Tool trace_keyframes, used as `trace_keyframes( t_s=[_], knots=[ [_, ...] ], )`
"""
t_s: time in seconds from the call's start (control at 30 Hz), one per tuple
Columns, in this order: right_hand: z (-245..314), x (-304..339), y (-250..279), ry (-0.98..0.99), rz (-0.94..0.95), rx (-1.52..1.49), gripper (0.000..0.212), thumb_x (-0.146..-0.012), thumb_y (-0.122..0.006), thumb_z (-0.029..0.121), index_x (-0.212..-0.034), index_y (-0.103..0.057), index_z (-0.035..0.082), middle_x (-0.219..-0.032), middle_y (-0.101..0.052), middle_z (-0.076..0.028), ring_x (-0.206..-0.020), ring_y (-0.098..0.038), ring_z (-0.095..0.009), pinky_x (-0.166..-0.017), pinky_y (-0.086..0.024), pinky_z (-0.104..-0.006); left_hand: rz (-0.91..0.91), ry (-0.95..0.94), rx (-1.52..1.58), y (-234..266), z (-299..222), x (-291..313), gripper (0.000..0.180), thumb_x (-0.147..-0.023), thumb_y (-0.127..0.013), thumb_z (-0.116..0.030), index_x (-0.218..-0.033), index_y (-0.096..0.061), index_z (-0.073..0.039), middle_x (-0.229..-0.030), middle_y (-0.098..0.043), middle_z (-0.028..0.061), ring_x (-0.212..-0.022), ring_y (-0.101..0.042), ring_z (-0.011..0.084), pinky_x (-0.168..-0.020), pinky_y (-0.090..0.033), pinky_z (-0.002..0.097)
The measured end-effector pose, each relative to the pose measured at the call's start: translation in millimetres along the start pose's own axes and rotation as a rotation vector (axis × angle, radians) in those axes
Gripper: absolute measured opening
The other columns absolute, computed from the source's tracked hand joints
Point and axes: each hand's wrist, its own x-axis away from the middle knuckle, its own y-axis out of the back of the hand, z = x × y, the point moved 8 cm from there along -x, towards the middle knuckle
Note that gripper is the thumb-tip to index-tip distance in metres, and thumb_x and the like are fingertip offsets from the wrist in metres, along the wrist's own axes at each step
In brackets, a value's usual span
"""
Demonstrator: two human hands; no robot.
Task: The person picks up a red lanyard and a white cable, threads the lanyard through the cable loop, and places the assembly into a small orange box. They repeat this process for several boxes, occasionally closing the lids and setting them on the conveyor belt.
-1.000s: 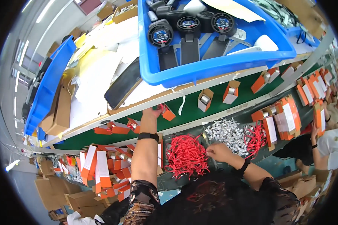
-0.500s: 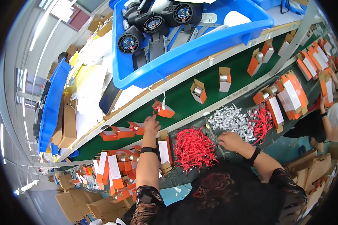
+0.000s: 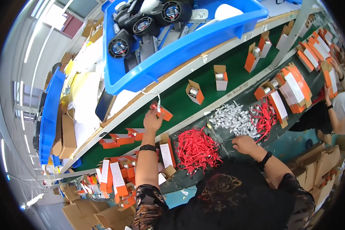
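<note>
Touching an orange box [image 3: 166, 114] on the green belt [image 3: 181, 109], the left hand [image 3: 152, 121] is beyond and to the left of the big heap of red straps [image 3: 197, 150], with its fingers at the near end of that box; whether they are clamped on it I cannot tell. A white strip [image 3: 158, 103] hangs in front of the same box, farther out than the heap. The right hand [image 3: 244, 145] is just to the right of the heap and apart from it, its fingers curled inward; I cannot tell whether the tips meet or hold something small. Beyond the heap to its right lie a pile of silver pieces [image 3: 232, 119] and, farther right, a smaller bunch of red straps [image 3: 266, 117]. A box with a white side [image 3: 166, 154] stands just left of the heap, and more orange boxes [image 3: 120, 139] lie in a row on the belt, farther left. Two open boxes, one nearer [image 3: 194, 92] and one farther right [image 3: 220, 78], stand on the belt beyond the heap, and well past it is a blue tray [image 3: 161, 66] of black parts.
</note>
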Motion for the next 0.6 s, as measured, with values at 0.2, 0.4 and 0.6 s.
trace_keyframes(
  t_s=[0.2,0.4,0.6],
  knots=[
    [-0.4,-4.8,-4.0,0.057,-0.055,0.004,0.018,-0.084,-0.065,0.027,-0.092,-0.065,0.01,-0.093,-0.065,-0.013,-0.089,-0.065,-0.035,-0.075,-0.052,-0.0489,-0.171,-0.287,-0.249,-4.5,19.7,7.7,0.054,-0.079,-0.071,-0.032,-0.126,-0.057,-0.01,-0.121,-0.055,0.0154,-0.107,-0.06,0.0357,-0.086,-0.053,0.0453],
    [-43.1,-14.5,-27.7,-0.109,-0.056,0.002,0.019,-0.083,-0.065,0.025,-0.095,-0.067,0.011,-0.09,-0.066,-0.013,-0.088,-0.066,-0.034,-0.075,-0.053,-0.0476,-0.355,-0.157,0.117,51.8,-15.3,53.1,0.037,-0.085,-0.067,-0.014,-0.121,-0.063,-0.008,-0.105,-0.059,0.0114,-0.078,-0.061,0.0241,-0.072,-0.051,0.0374],
    [-62.0,-51.2,-24.3,-0.176,-0.343,0.037,0.014,-0.083,-0.064,0.018,-0.095,-0.07,0.013,-0.101,-0.064,-0.013,-0.091,-0.066,-0.034,-0.074,-0.054,-0.0456,-0.152,-0.119,0.551,-7.1,-34.5,191.1,0.017,-0.09,-0.067,-0.009,-0.105,-0.066,-0.001,-0.086,-0.065,0.0018,-0.074,-0.057,0.0071,-0.066,-0.047,0.0232]
  ],
)
